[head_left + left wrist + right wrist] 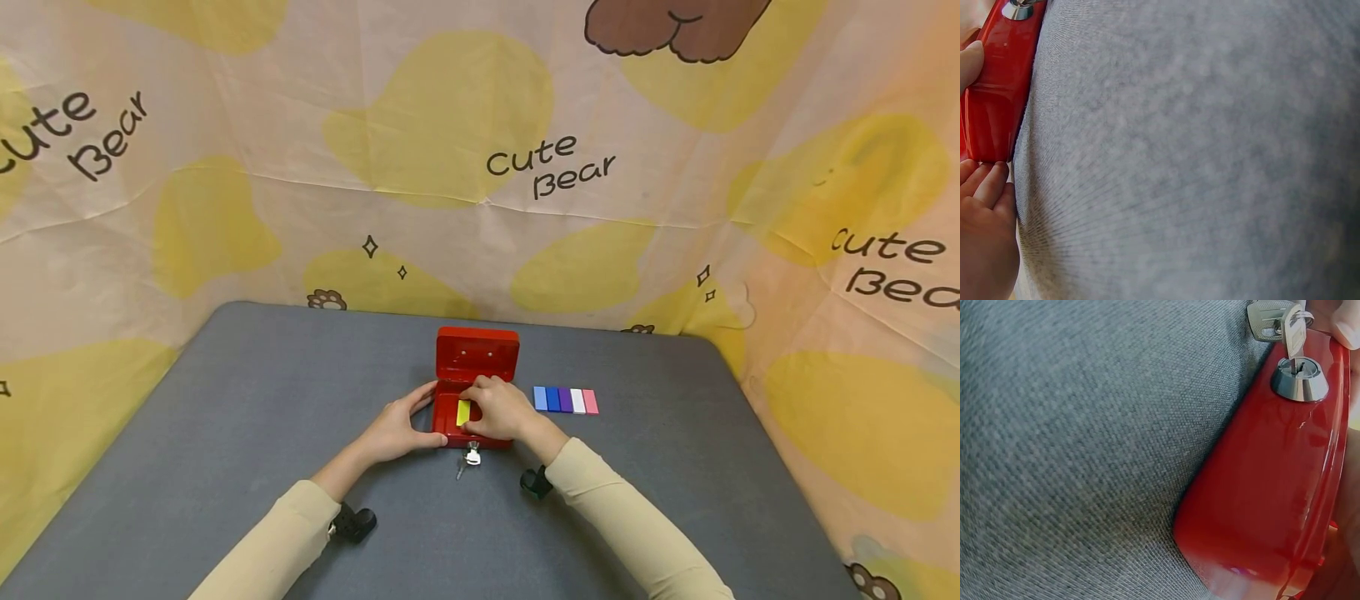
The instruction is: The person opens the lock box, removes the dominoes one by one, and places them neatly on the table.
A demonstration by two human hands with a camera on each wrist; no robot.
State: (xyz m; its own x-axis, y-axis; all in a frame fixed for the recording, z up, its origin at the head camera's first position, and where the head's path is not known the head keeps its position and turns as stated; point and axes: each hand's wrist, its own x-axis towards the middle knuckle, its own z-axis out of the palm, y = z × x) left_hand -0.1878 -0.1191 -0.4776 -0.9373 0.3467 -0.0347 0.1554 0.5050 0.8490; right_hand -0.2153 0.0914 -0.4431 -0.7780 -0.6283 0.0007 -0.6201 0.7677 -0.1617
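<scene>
A red cash box [444, 427] stands on the table with its lid [477, 354] raised at the back. My left hand [395, 427] holds the box at its left front corner, thumb on the front rim and fingers against the side. Inside the box, my right hand [501, 408] pinches a yellow block [463, 412] between thumb and fingers. That hand hides much of the box's right interior. Keys [1294, 328] hang from the silver lock [1299, 380] on the box's front wall.
To the right of the box lies a row of several coloured blocks [565, 400]: light blue, blue, purple, white and pink. The grey table [315, 375] is bordered by a patterned cloth [420, 125] at the back and sides.
</scene>
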